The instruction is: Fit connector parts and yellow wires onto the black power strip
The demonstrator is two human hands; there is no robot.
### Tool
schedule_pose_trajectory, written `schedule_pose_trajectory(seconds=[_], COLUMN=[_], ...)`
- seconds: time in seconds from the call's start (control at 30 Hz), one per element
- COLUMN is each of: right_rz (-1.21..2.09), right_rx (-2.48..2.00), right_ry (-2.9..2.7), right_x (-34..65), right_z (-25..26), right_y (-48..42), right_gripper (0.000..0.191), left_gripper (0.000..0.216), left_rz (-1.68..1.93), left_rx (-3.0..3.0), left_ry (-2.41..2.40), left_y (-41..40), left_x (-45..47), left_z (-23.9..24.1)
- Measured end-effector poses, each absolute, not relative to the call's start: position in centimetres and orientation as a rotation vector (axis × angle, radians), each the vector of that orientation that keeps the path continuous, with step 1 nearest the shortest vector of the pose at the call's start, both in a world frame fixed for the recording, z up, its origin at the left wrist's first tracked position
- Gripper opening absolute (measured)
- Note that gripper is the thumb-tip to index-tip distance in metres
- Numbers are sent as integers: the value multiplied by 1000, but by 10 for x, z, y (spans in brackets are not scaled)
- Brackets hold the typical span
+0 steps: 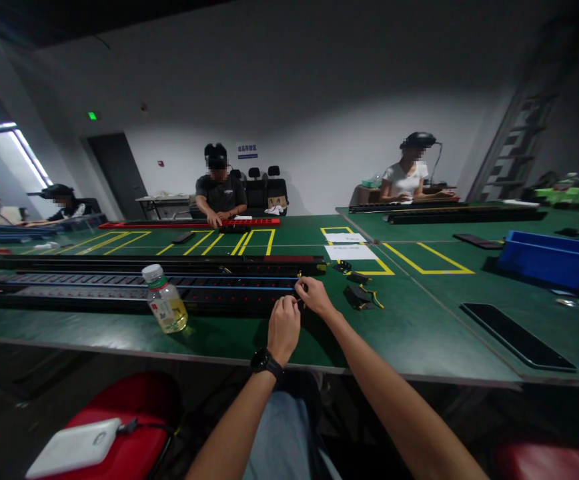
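Note:
My left hand [284, 328], with a black watch on its wrist, is closed in a pinch at the right end of a long black slotted rail [239, 289]. Just beyond it, my right hand [313, 295] curls its fingers at the same rail end. A thin short piece shows between the two hands, too small to name. A bit of yellow shows by the right fingertips. Right of my hands lie a black block with yellow-green wires [362, 297] and small black parts [357, 277].
A drink bottle [165, 300] stands before the rail. On the green table [409, 340] lie paper sheets [350, 253], a dark tablet-like slab [517, 335] and a blue bin [554, 267]. A white power bank [77, 448] rests on a red stool. Other people [219, 190] work across the table.

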State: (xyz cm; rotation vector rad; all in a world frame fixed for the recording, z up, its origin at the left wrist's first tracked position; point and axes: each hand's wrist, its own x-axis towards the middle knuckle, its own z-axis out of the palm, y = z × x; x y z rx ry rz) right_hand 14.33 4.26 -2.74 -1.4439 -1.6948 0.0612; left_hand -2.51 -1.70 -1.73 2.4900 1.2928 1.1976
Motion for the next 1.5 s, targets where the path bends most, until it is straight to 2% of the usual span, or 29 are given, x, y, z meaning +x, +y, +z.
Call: schedule_pose_trajectory(seconds=[0.27,0.47,0.73,1.0,1.3,1.43,1.5], right_rz=[-49,-168,42,140,184,202,167], right_rx=[-1519,-1768,-1858,-1826,-1627,-1569,-1562], right_ry=[-1636,-1758,-2054,-2106,-2009,-1927,-1823], right_x=[147,160,150,156,171,174,179], right_z=[-27,-6,30,33,26,22,19], right_y=[44,65,102,119,110,105,98], right_gripper=[23,37,23,12,13,7,15], left_gripper=[15,14,15,16,15,16,16], left_rz=[1259,1271,1269,1273,1257,1256,1242], left_rx=[2481,2470,2492,2474,2490,2491,2488], left_ry=[1283,1281,1291,1277,1239,1240,1262], left_y=[-22,-21,-22,-22,-24,-25,-24], left_x=[-27,-26,-27,-27,-28,-28,-27], left_z=[-15,-16,-18,-19,-17,-16,-16])
